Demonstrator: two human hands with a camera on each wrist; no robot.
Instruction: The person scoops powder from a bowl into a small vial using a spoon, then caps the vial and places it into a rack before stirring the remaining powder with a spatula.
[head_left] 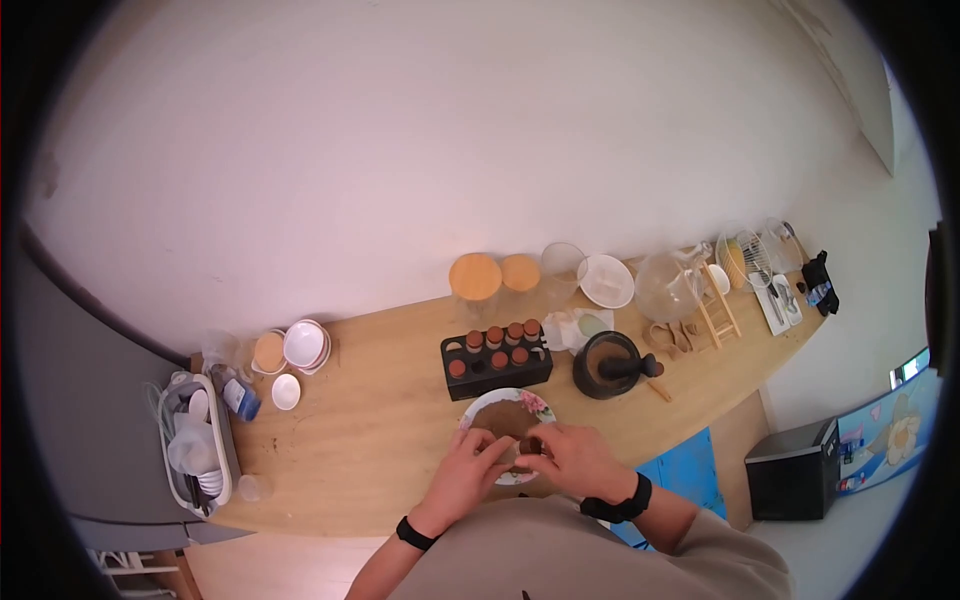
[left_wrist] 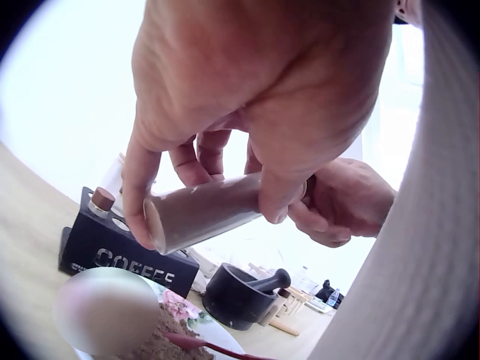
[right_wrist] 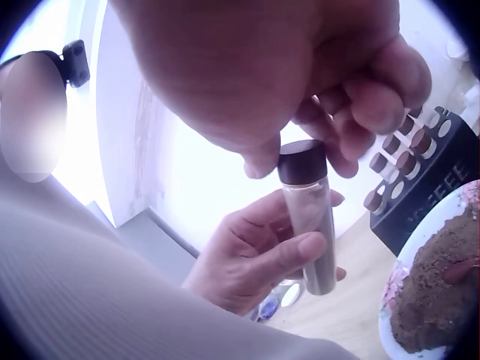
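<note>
A slim clear tube (right_wrist: 311, 232) with brownish-grey powder inside is gripped by my left hand (head_left: 465, 475), thumb on one side and fingertips at its base. The dark brown cap (right_wrist: 303, 162) sits on the tube's end, pinched by my right hand (head_left: 578, 462) between thumb and fingers. Both hands are over the near part of a flower-rimmed plate (head_left: 545, 408). On that plate lies a heap of brown powder (right_wrist: 435, 300), with a red spoon (left_wrist: 193, 342) stuck in it.
Beyond the plate stands a black rack (head_left: 497, 378) lettered COFFEE, holding several capped tubes. To its right is a dark mortar (head_left: 590, 380) with a pestle (head_left: 625, 368) across it. Jars, bowls and glassware line the wall side; a dish basket (head_left: 232, 460) is at the left end.
</note>
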